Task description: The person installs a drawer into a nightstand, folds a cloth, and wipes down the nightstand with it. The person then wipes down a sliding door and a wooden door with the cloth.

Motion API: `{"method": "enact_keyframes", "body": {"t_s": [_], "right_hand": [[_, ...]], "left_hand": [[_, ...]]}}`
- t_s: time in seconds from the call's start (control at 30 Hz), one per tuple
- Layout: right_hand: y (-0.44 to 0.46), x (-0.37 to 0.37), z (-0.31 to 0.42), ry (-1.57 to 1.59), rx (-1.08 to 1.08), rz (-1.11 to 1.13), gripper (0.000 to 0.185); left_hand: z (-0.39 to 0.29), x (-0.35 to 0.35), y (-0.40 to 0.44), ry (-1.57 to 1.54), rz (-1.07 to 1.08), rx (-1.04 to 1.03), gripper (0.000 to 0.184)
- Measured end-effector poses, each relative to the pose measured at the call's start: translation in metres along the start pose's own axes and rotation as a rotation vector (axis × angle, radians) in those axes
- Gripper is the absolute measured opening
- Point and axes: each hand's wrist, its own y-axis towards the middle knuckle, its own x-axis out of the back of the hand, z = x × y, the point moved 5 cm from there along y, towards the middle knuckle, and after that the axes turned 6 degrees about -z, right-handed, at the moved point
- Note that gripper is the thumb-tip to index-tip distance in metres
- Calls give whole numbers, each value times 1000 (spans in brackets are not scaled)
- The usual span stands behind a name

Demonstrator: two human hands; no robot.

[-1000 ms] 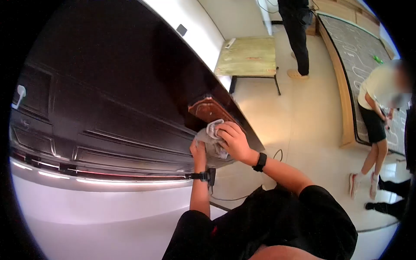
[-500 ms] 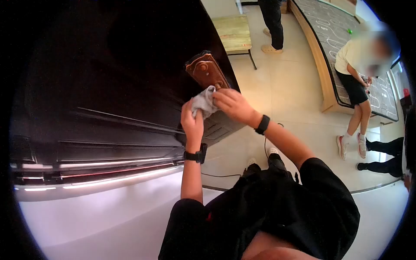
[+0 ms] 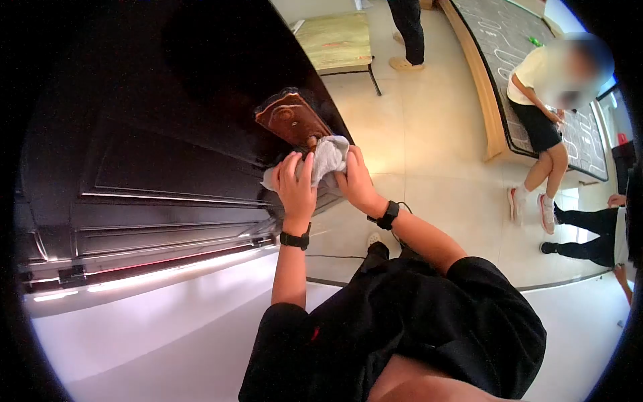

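Observation:
A pale grey cloth (image 3: 329, 158) is bunched around the handle below the brown, bronze-edged lock plate (image 3: 288, 118) on a dark door (image 3: 161, 147). My left hand (image 3: 295, 184) presses on the cloth from the left, its fingers bent over it, and a flap of cloth sticks out on its left side. From the right, my right hand (image 3: 356, 182) grips the cloth's edge with thumb and fingers. The cloth and my fingers hide most of the handle; only its knob-like base shows above them.
A low table (image 3: 335, 41) stands beyond the door's edge. A person sits on a bed (image 3: 492, 114) at the right, and other people's legs show at the top and far right. A thin cable (image 3: 335, 256) runs across the tiled floor (image 3: 435, 167).
My right hand has moved from the top of the cloth down to its right side. My left hand now lies over the cloth, which is spread wider around the handle. The view has shifted slightly.

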Motion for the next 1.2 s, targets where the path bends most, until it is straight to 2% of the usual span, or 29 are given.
{"method": "enact_keyframes", "body": {"t_s": [0.03, 0.07, 0.1, 0.13, 0.2, 0.27, 0.33, 0.4, 0.47, 0.53, 0.6, 0.67, 0.73, 0.8, 0.87, 0.9, 0.93, 1.0, 1.07, 1.13, 1.2], "right_hand": [[-5, 5, 0, -1, -6, -5, 36], [-11, 4, 0, -39, -22, 92, 36], [-17, 2, 1, -77, -33, 189, 35], [-22, 3, -2, -72, -27, 187, 35], [-32, -5, -9, -116, -46, 341, 34], [-36, 0, -4, -124, -4, 270, 33], [-29, 13, 4, -34, -32, 142, 35], [-21, 16, 9, -62, -45, 131, 40], [-6, 26, 31, 14, 91, 108, 41], [-1, 32, 48, -15, 112, 147, 47], [0, 35, 57, 75, 81, 213, 54], [-3, 36, 59, 229, 80, 289, 63], [1, 45, 65, 253, 164, 252, 69], [4, 54, 62, 317, 150, 232, 64], [7, 59, 45, 358, -55, 280, 47], [10, 65, 42, 305, -64, 228, 35], [13, 68, 40, 300, -55, 231, 35], [16, 74, 24, 151, -194, 191, 32], [21, 77, 21, 254, -185, 156, 29], [26, 76, 15, 243, -394, 247, 28], [44, 76, 17, 128, -363, 253, 31]], "left_hand": [[0, 0, -8, -17, -47, -68, 49], [-2, 1, -17, -33, -93, -136, 52], [0, 1, -25, -55, -99, -136, 47], [2, 2, -32, -49, -102, -140, 47], [8, 1, -42, 3, 19, -158, 42], [13, 8, -46, -27, 18, -153, 40], [12, 21, -44, -102, 77, -74, 42], [11, 37, -45, -86, 52, -74, 41], [17, 52, -52, -77, 72, -5, 41], [14, 72, -54, -34, 71, 22, 42], [14, 87, -51, 2, 88, 201, 46], [6, 96, -41, 2, -9, 214, 45], [3, 105, -39, -111, -72, 430, 36], [-2, 106, -41, -98, -141, 430, 29], [-6, 105, -40, -121, -142, 539, 26], [-8, 102, -39, -140, -137, 564, 20], [-8, 99, -38, -143, -147, 566, 20], [-9, 90, -36, -130, -155, 557, 17], [-12, 81, -30, -132, -174, 588, 17], [-12, 76, -19, -170, -193, 577, 18], [-5, 73, -5, -208, -206, 607, 19]]}}
